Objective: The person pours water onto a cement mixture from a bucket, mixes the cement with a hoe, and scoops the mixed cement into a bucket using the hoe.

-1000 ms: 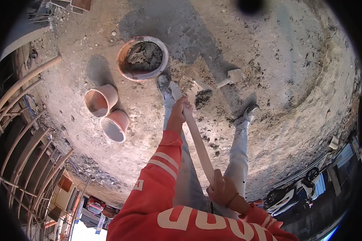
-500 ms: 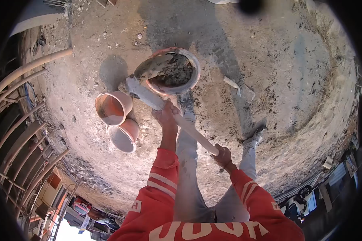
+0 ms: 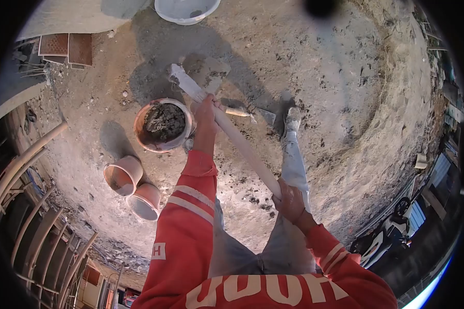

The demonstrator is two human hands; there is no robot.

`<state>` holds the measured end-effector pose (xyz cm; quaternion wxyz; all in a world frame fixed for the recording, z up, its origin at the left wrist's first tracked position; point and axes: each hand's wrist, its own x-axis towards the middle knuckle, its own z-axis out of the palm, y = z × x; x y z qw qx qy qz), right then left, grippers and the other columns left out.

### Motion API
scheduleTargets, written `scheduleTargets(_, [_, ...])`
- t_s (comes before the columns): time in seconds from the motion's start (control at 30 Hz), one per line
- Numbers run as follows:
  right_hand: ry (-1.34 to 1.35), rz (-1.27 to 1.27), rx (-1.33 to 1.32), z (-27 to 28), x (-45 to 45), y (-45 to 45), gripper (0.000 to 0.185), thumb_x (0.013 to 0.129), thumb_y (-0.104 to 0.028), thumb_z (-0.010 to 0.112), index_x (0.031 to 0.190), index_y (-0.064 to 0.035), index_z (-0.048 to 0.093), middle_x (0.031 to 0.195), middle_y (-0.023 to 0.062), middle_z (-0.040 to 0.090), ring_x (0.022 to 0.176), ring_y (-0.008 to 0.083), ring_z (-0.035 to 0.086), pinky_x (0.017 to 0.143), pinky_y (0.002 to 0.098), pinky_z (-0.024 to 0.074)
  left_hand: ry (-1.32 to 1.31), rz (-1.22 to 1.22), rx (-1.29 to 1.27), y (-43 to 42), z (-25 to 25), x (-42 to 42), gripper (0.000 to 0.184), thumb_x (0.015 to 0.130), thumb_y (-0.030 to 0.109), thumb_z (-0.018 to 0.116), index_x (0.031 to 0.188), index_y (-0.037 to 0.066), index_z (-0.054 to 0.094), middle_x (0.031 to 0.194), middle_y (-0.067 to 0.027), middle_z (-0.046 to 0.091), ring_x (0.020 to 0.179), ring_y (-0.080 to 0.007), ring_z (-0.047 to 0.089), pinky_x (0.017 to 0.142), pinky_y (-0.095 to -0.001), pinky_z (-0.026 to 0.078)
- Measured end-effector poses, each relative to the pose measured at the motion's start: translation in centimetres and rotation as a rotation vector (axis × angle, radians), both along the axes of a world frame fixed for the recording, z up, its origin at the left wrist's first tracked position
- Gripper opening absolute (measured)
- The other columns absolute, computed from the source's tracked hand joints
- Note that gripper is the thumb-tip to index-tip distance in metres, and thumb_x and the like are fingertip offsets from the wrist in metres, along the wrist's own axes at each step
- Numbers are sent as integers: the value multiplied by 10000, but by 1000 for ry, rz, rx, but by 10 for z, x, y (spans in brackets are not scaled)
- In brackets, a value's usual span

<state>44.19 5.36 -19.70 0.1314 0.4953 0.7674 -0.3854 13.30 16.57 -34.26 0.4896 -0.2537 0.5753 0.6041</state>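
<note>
My left hand (image 3: 206,110) is wrapped around the upper part of a hoe's (image 3: 247,152) pale wooden handle. Lower down, near the handle's end, my right hand (image 3: 288,201) is closed on it too. The hoe's wide, mortar-smeared blade (image 3: 207,73) is over the ground beyond my left hand, out of the bucket. To the left of my left hand stands an orange-rimmed bucket (image 3: 138,126) with dark wet mortar (image 3: 165,122) in it. A trowel (image 3: 237,111) lies on the ground just right of my left hand, partly hidden by it.
Two more buckets (image 3: 123,174) (image 3: 145,200) sit at the lower left. A white basin (image 3: 188,18) is at the top, near brown tiles (image 3: 67,47). Curved wooden poles (image 3: 31,154) line the left side; a motorcycle (image 3: 386,232) stands at lower right.
The hoe's blade has come out of the mortar bucket and moved right, over the ground. Both hands keep hold of the handle. My view has turned, with the buckets now further left.
</note>
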Motion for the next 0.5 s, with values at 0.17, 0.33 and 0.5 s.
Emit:
scheduleTargets(0.17, [148,6,8,-132,7,140,637,818,-290,615,1359,-39,390,949,272,593,816,412,590,731,503,488,381,-348,-235,127,-99,52,138,857,95,597,880,17,484,682,-82,526,544,-190,543,463,-324,470])
scheduleTargets(0.33, [59,58,-104,-181,41,242,607,828,-250,586,1317,59,402,1000,264,606,711,405,548,709,474,484,723,-909,-293,178,-262,99,174,855,106,589,899,-14,471,759,-117,550,553,-228,565,467,-358,484])
scheduleTargets(0.5, [-104,-126,-282,-146,131,235,663,824,-374,604,1369,-56,398,1002,305,584,899,448,614,822,488,502,553,-829,-459,191,-181,231,333,787,227,619,968,-49,577,913,-181,623,879,-330,626,782,-404,523])
